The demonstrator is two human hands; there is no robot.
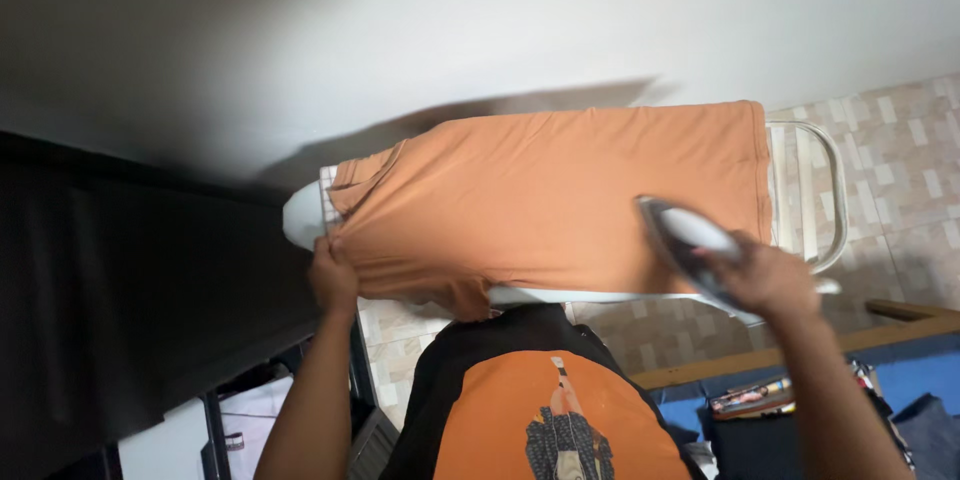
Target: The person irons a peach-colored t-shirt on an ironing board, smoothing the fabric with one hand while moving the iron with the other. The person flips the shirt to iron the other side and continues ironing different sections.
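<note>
While the wearer's own chest, in a black shirt with an orange print [560, 420], is filling the bottom of the view, both arms are reaching out over an ironing board [300, 215]. Nearest in, the left hand [333, 275] is pinching the near left corner of an orange garment [560, 200], fingers curled tight on the cloth just by the board's rounded white nose, and that grip looks to be keeping the fabric taut and flat. Over on the other side, the right hand [765, 275] is wrapped around the handle of a grey and white iron [690, 240], fingers closed on it, the soleplate resting down on the garment's near right part with its tip pointing up and left. The garment is lying spread along the board, its hem at the right end and a sleeve folding over the near edge in the middle. Plenty of open orange cloth is waiting between iron and left hand, so there is free room leftward. Just beyond the hem, the wire iron rest [815, 195] is marking the board's right end. Farther off, tiled floor [900, 160] is showing at right, and a pale wall [500, 20] is closing in directly behind the board's far edge.
</note>
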